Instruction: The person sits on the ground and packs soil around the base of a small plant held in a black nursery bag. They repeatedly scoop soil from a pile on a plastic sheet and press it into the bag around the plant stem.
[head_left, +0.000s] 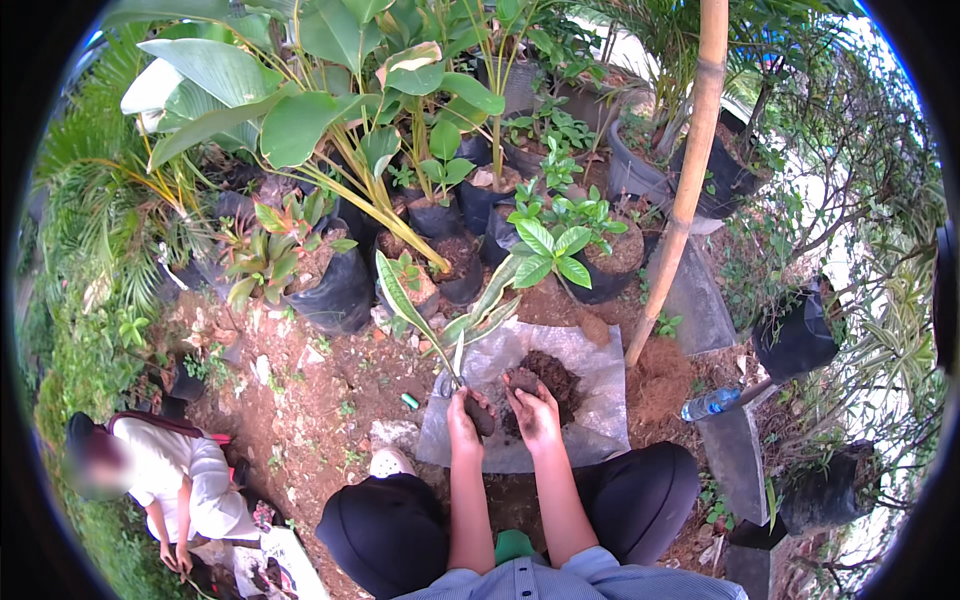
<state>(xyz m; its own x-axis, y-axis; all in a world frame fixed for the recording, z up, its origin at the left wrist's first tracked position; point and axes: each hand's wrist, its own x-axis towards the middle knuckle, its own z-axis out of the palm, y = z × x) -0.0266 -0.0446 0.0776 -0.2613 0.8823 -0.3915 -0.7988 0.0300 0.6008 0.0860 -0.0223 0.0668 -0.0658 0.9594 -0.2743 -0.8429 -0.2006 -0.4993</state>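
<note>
My left hand (466, 421) is cupped around a dark clump of soil (481, 417). A variegated snake plant (409, 304) with yellow-edged leaves rises just beyond its fingertips. Its base meets that hand, but I cannot tell whether roots sit in the clump. In my right hand (538, 417) rests another dark soil lump (523, 381), with the palm turned up and smudged with dirt. Both hands are over a pale plastic sheet (600, 375) spread on the ground. A pile of dark loose soil (559, 375) lies on the sheet, partly behind my right hand.
A bamboo pole (686, 172) slants down beside brown fibre (660, 379). Plants in black polybags (337, 289) line the far side. On the right are a water bottle (709, 405) and concrete slabs (731, 457). Another person (176, 472) crouches at the lower left.
</note>
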